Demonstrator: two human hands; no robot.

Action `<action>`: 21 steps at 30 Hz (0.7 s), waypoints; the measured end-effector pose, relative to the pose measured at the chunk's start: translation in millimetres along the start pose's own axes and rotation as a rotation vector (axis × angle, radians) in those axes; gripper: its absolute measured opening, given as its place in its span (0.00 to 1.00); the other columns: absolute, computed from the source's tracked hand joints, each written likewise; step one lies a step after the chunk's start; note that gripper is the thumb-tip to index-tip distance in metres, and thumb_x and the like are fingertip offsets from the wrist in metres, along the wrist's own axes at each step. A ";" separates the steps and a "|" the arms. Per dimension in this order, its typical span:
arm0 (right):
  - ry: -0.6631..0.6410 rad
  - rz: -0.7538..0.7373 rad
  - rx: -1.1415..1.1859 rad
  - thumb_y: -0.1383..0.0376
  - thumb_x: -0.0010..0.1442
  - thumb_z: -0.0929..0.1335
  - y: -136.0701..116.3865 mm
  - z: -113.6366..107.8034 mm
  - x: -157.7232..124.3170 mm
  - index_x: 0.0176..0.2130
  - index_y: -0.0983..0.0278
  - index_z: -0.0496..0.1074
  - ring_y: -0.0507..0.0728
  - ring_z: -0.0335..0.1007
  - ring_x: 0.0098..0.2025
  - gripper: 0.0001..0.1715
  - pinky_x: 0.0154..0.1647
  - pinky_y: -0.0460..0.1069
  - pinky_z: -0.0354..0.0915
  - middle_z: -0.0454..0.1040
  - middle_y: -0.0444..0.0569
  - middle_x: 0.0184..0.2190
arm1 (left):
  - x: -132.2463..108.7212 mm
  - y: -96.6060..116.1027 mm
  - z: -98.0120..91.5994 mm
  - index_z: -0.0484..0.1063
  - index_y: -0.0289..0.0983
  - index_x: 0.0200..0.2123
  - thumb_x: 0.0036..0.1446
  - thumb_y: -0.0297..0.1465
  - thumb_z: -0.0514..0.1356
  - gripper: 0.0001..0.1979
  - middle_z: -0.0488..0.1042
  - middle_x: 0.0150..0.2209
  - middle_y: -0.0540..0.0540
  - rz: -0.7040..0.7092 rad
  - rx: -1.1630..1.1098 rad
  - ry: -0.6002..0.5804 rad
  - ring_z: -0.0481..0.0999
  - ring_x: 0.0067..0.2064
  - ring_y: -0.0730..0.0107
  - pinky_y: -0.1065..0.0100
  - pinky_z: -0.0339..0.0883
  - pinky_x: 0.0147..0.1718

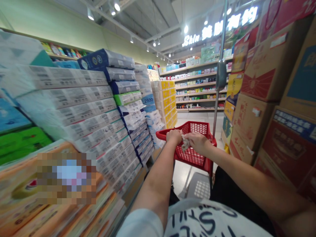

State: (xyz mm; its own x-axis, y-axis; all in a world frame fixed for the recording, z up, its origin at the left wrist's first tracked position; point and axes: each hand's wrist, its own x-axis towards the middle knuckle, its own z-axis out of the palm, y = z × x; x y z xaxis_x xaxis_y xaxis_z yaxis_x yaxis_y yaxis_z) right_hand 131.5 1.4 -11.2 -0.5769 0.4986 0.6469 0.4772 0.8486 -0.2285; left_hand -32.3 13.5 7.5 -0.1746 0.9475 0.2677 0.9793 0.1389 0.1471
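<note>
A red plastic shopping cart (195, 125) with a perforated basket stands directly in front of me. My left hand (174, 135) is closed over the cart's near handle bar, at its left part. Just to the right, my right hand (198, 143) pinches a crumpled whitish cloth or tissue (185, 144) at the bar, close to the left hand's fingers. Parts of the bar are hidden behind both hands and the cloth. I cannot make out anything inside the basket.
Tall stacks of packaged tissue (98, 112) line the left side, with orange packs (24, 197) nearest me. Cardboard boxes (259, 79) are piled along the right. A metal pole (217, 105) rises by the cart's right side. Stocked shelves (197, 86) stand beyond the pale floor (190, 116).
</note>
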 end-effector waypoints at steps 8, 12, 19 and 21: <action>-0.081 0.264 -0.022 0.72 0.56 0.62 11.2 -5.1 9.1 0.39 0.61 0.75 0.55 0.71 0.39 0.15 0.41 0.47 0.64 0.77 0.48 0.36 | 0.8 0.7 -1.7 0.76 0.37 0.40 0.62 0.40 0.41 0.26 0.76 0.43 0.37 0.021 -0.005 -0.001 0.73 0.47 0.55 0.59 0.62 0.45; -0.107 0.335 -0.034 0.71 0.55 0.62 12.6 -6.5 19.4 0.39 0.60 0.75 0.54 0.71 0.37 0.16 0.40 0.46 0.64 0.77 0.46 0.34 | 1.2 1.0 -2.1 0.76 0.38 0.40 0.62 0.40 0.41 0.25 0.76 0.43 0.39 0.034 0.017 0.003 0.73 0.46 0.56 0.60 0.62 0.45; -0.177 0.450 0.406 0.69 0.50 0.65 26.7 -13.1 13.2 0.40 0.63 0.77 0.51 0.71 0.30 0.17 0.28 0.44 0.64 0.78 0.44 0.31 | 0.1 2.2 -1.6 0.76 0.38 0.41 0.61 0.41 0.40 0.26 0.76 0.43 0.38 -0.007 0.003 0.010 0.73 0.46 0.56 0.59 0.62 0.44; -0.174 0.511 0.331 0.69 0.51 0.65 28.8 -13.3 13.3 0.40 0.64 0.77 0.51 0.70 0.28 0.16 0.26 0.43 0.63 0.78 0.44 0.29 | -1.2 4.1 -1.7 0.76 0.39 0.41 0.61 0.41 0.40 0.26 0.76 0.43 0.39 -0.014 0.003 0.007 0.73 0.46 0.56 0.59 0.62 0.44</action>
State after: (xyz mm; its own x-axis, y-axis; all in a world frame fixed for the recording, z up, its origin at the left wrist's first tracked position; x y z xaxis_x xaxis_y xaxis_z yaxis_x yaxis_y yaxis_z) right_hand 146.3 30.1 0.5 -0.4437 0.8529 0.2750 0.5063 0.4918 -0.7084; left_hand -28.3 12.5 9.3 -0.1886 0.9436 0.2719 0.9772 0.1528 0.1476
